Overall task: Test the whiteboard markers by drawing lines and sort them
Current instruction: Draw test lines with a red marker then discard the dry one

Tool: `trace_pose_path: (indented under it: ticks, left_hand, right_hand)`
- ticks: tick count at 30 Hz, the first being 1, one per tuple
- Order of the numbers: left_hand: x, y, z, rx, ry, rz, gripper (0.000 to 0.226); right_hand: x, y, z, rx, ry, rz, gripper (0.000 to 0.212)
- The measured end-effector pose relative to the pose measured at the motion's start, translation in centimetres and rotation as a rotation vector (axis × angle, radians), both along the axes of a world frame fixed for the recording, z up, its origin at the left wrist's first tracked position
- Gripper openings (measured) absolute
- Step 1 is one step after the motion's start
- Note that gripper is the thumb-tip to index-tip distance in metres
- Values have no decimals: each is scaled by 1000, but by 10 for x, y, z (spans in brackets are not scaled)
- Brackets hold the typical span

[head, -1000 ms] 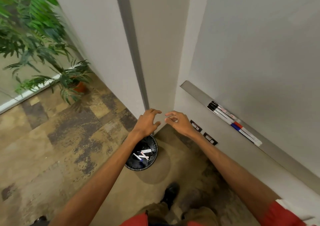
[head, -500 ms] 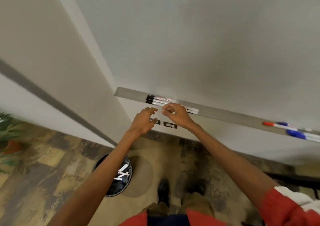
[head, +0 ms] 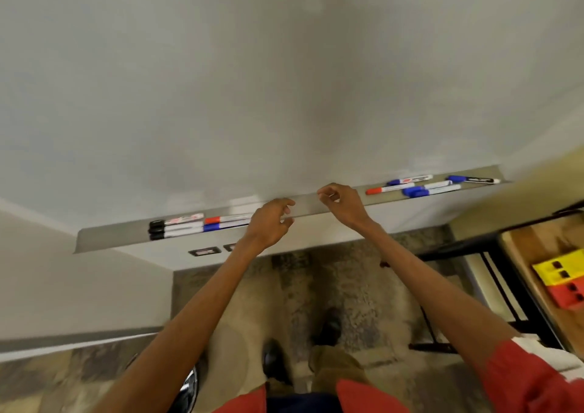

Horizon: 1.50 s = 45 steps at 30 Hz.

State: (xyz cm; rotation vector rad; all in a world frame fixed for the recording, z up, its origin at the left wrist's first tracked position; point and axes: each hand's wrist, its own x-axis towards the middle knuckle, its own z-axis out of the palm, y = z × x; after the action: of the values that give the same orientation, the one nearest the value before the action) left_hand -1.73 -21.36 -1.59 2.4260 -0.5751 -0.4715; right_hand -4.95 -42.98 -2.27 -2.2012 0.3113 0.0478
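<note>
Now left hand (head: 271, 219), right hand (head: 343, 205) hover empty near tray (head: 107, 238).

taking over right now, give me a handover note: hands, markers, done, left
Left hand: holds nothing, fingers loosely curled, in front of the marker tray.
Right hand: holds nothing, at the tray's middle.
Left marker group: three black-capped, one red, one blue, at the tray's left end.
Right marker group: one red-capped, several blue-capped, toward the right end.
Done: no test lines show on the whiteboard.
Left: pick a marker, draw a line, sort it; which group is tested cannot be told.
</note>
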Motion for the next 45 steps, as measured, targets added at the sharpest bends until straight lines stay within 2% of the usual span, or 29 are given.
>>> trace_pose_path:
  ticks: [9, 15, 19, 24, 28, 38, 40, 42, 45]
  left_hand:
    - [1, -149, -24, 3, -116, -37, 34]
    - [2, -214, -40, -16, -128, -1, 34]
    - [0, -242, -52, 16, -173, -62, 35]
    - [2, -257, -72, 64, -229, -75, 34]
    - [-4, -258, -70, 17, -191, -7, 15]
    - [1, -227, -60, -209, -121, -1, 25]
    - [1, -217, -53, -226, -97, -3, 25]
    - [4, -206, -48, -232, 7, -16, 28]
    - [12, -187, -41, -170, 65, -163, 33]
  right_hand:
    - [-4, -122, -28, -111, 82, -161, 13]
    - [-4, -160, -41, -173, 114, -151, 17]
    - [-3, -174, -51, -248, 102, -102, 20]
    - [2, -177, -57, -326, 65, -31, 22]
    - [1, -178, -61, -364, 24, 32, 19]
    - [4, -177, -53, -478, -76, 277, 25]
    - [3, -172, -47, -508, -32, 361, 29]
    - [0, -167, -40, -527, -37, 402, 32]
    - [-8, -159, -29, -560, -87, 411, 37]
